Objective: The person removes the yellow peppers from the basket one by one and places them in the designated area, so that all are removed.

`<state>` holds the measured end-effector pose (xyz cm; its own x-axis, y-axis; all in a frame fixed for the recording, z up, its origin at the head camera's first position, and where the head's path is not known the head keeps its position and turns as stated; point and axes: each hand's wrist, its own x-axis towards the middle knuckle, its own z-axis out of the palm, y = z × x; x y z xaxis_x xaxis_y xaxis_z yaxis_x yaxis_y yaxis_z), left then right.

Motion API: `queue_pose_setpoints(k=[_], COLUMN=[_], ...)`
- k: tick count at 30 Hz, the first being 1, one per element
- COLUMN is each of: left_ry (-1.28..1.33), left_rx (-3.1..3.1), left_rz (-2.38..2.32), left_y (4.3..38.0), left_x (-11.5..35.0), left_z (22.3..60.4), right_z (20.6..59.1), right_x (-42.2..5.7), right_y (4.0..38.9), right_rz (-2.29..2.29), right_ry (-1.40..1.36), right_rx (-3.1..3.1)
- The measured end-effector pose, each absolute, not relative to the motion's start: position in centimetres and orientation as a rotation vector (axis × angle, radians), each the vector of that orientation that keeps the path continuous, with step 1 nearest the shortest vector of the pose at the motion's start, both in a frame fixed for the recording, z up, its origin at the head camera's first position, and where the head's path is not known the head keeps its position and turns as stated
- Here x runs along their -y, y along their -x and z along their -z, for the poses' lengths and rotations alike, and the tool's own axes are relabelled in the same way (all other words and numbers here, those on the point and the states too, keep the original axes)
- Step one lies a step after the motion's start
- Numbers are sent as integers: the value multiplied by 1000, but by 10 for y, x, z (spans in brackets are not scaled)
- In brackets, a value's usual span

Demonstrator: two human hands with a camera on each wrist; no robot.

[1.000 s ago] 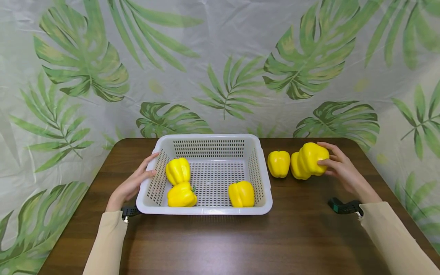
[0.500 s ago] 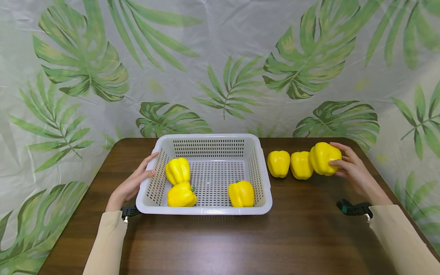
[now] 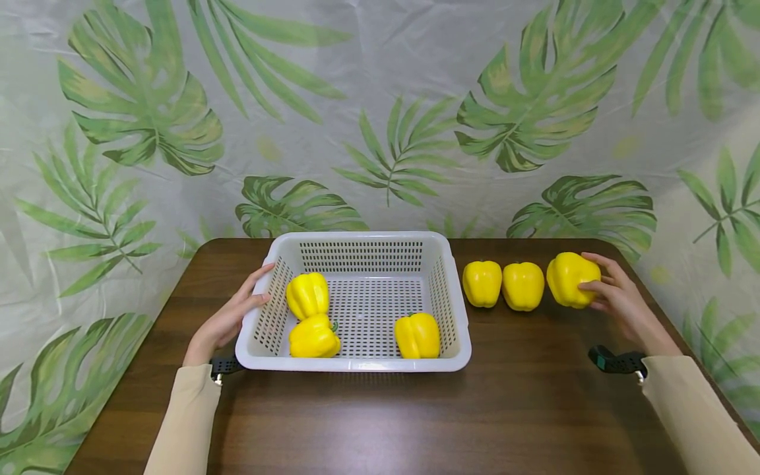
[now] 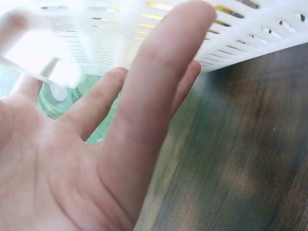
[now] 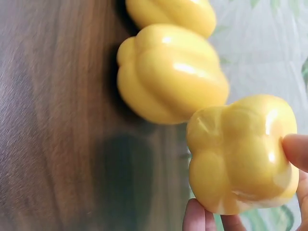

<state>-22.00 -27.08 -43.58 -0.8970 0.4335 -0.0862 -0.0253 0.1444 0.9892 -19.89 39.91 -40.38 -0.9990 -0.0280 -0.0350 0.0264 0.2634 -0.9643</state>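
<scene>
Head view, left to right: we see the left hand (image 3: 222, 323), fingers mostly straight, touching the left rim of the white basket (image 3: 353, 365), long axis left-right. Inside, two yellow peppers (image 3: 307, 296) touch at left; a third pepper (image 3: 417, 335) sits lower right. Outside, two standing peppers (image 3: 482, 284), long axes near vertical. At far right the right hand (image 3: 623, 303) grips the last pepper (image 3: 571, 280); its lobed end faces the right wrist camera, stem end hidden. Surface: dark wood-grain table (image 3: 380, 422). Behind: grey leaf-print backdrop (image 3: 404, 39).
</scene>
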Motion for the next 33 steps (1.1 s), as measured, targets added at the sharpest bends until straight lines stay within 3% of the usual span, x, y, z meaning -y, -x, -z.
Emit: queue_pose_setpoints(k=[14, 33], left_ry=[-391, -371], left_rx=[-2064, -2079], left_rz=[-1817, -1809], left_y=[220, 220], left_x=[271, 270], left_z=[437, 436], right_z=[435, 445], right_x=[-409, -410], right_y=[198, 212], right_rz=[1713, 1626], right_ry=[-37, -84], right_rx=[-2547, -2563])
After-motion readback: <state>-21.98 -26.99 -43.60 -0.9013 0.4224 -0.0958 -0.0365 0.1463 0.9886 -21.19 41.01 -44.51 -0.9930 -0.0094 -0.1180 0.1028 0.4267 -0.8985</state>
